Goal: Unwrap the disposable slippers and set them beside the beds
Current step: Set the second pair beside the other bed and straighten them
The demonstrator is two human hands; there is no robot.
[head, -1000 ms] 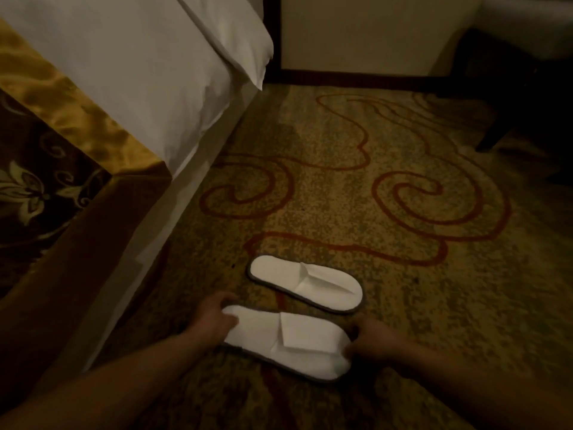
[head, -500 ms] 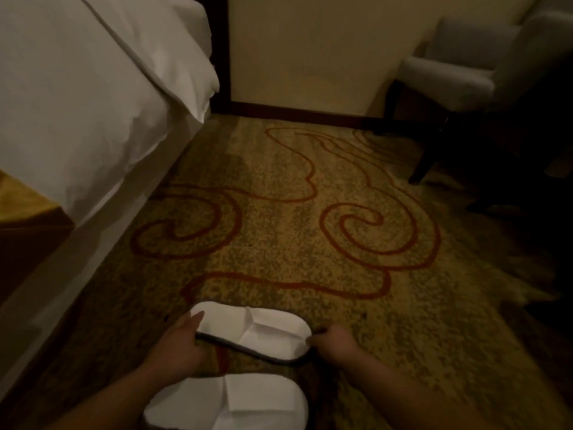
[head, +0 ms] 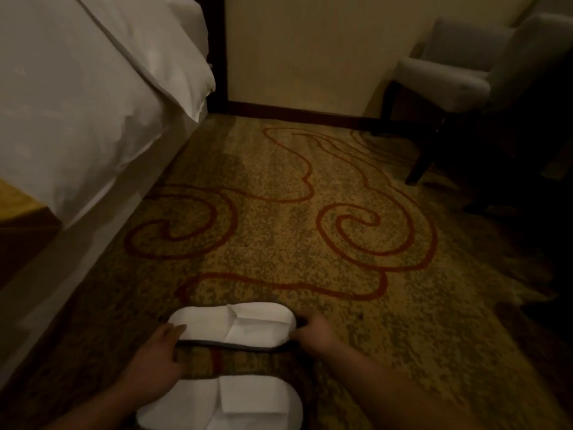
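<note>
Head view places both slippers flat on the patterned carpet (head: 310, 243), beside the bed (head: 77, 119) that fills the 9 to 11 o'clock sector. An armchair (head: 449, 76) stands at 2 o'clock. No wrapper shows on either slipper.

The far slipper (head: 232, 324) lies crosswise at 6 o'clock. The near slipper (head: 223, 401) lies parallel below it at the frame's bottom edge, apart from it.

The left hand (head: 155, 355) rests at the far slipper's 9 o'clock end, fingers fairly straight against the sole edge and gripping nothing. The right hand (head: 316, 333) meets the 3 o'clock end. Motion blur hides whether its fingers pinch the edge or only touch it.

Handling judgement: each slipper appears light, thin and pliable, with a soft upper that creases and a slightly firmer sole. Take hold at the sole rim at both ends, not at the folded upper, and slide rather than lift. The carpet pile will likely drag on the sole.
</note>
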